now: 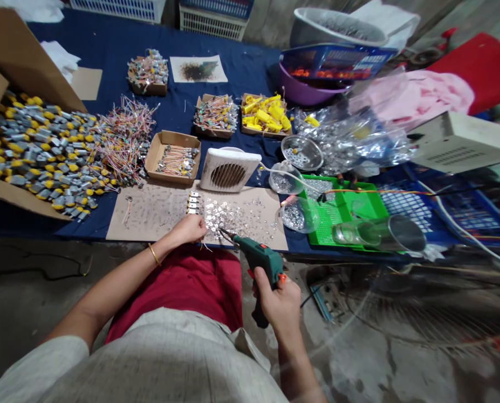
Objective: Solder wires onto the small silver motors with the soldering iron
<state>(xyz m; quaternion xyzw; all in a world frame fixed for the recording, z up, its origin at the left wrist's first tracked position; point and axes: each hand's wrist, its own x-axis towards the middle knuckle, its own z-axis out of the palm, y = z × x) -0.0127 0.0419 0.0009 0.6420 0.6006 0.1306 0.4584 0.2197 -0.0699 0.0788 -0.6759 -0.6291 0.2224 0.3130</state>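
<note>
A small-parts assembly workshop: heaped wired components [127, 137], loose metal pieces [228, 218] and crates surround the square vent fan [229, 170] on the cloth-covered bench [102, 47].

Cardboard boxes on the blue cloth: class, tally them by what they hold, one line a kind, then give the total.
Large box of grey-and-yellow parts: 1
Small box of bright yellow parts: 1
Small boxes of wired parts: 3
Total: 5
</note>
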